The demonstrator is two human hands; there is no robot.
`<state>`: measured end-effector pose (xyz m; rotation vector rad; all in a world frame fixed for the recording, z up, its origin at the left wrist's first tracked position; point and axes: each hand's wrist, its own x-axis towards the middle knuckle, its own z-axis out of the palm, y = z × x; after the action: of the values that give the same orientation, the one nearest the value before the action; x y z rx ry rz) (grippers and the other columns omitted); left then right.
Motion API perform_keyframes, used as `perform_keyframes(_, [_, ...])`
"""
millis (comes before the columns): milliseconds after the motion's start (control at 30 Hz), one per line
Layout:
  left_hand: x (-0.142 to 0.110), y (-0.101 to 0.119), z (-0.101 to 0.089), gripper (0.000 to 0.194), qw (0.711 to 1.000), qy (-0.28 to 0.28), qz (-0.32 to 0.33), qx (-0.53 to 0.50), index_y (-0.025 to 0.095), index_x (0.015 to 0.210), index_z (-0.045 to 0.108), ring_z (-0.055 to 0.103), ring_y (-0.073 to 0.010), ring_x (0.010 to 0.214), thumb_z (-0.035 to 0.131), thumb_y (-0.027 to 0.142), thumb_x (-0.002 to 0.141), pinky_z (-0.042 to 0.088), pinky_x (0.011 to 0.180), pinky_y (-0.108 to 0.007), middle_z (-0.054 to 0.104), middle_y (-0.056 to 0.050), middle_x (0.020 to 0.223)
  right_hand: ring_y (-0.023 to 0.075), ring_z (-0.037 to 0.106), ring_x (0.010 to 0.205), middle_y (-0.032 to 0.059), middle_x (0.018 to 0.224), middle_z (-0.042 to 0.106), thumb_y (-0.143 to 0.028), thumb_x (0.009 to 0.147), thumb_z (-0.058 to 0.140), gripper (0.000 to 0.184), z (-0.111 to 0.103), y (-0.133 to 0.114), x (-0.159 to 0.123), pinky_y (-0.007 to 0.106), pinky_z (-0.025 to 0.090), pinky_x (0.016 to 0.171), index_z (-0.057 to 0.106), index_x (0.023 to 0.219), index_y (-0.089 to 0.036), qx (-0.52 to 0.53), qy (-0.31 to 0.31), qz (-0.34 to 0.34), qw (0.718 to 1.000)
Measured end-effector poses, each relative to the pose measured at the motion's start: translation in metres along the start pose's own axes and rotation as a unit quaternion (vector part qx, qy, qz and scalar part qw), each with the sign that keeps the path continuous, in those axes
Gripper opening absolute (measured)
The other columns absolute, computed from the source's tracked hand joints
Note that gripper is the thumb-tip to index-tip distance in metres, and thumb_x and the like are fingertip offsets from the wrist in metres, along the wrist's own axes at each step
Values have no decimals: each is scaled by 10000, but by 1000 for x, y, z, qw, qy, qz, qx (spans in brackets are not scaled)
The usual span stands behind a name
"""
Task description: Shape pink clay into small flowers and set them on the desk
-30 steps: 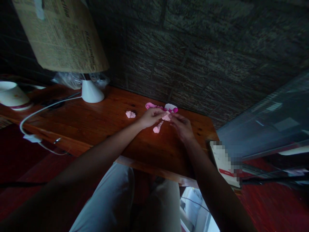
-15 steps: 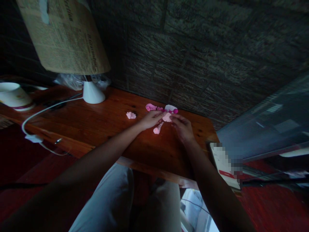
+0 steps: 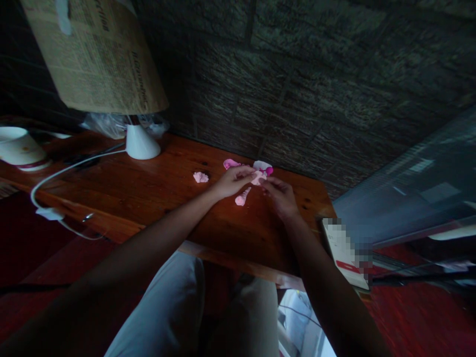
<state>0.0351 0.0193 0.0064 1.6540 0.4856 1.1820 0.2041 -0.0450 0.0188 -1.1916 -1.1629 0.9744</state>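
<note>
Between my two hands is a flattened piece of pale pink modelling clay [image 3: 259, 178], held a little above the table. My left hand [image 3: 235, 182] pinches its left side, and the fingertips of my right hand [image 3: 279, 194] close on its right side. Just below them lies a narrow pink clay piece [image 3: 242, 197]. A crumpled lump of pink clay [image 3: 201, 177] rests off to the left. Behind my hands are a bright pink piece [image 3: 231, 163], a magenta rounded piece [image 3: 269, 170] and a whitish piece [image 3: 262, 164], partly hidden.
A lamp with a newsprint shade and white base [image 3: 143, 144] stands on the wooden table [image 3: 163, 198] at left, its cable [image 3: 67, 171] running over the edge. A paper cup [image 3: 21, 148] is at far left. A white box-like item [image 3: 344, 253] sits at the right edge; a dark wall rises behind.
My fingers have shifted slightly on the clay, and its visible shape between them looks smaller and more tilted. The whole view has moved a little; the other pieces stay put.
</note>
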Motion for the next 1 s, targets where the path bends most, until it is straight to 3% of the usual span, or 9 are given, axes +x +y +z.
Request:
perform_keyframes(300, [0, 0, -1, 358, 1000, -3, 1, -21, 147, 1032, 705, 685, -180, 906, 775, 423, 815, 523, 834, -309, 742, -64, 965, 155, 600, 666, -15, 718, 703, -563, 679, 821, 382, 0, -1, -1, 303, 478, 650, 766, 865, -233, -31, 31, -57, 997])
perform_keyframes(533, [2, -1, -2, 326, 1000, -4, 24, 18, 141, 887, 716, 662, -161, 836, 731, 465, 855, 514, 805, -301, 728, -53, 888, 124, 566, 609, -27, 685, 689, -511, 653, 846, 351, 2, 1, -1, 267, 455, 594, 776, 841, -222, -9, 41, -65, 997])
perform_keyframes(1000, [0, -1, -4, 239, 993, -41, 63, 86, 150, 885, 689, 628, -170, 853, 644, 381, 927, 493, 825, -299, 695, -49, 864, 156, 613, 673, 14, 813, 773, -455, 684, 811, 288, -1, 3, -1, 301, 498, 643, 813, 857, -226, -53, 24, -64, 996])
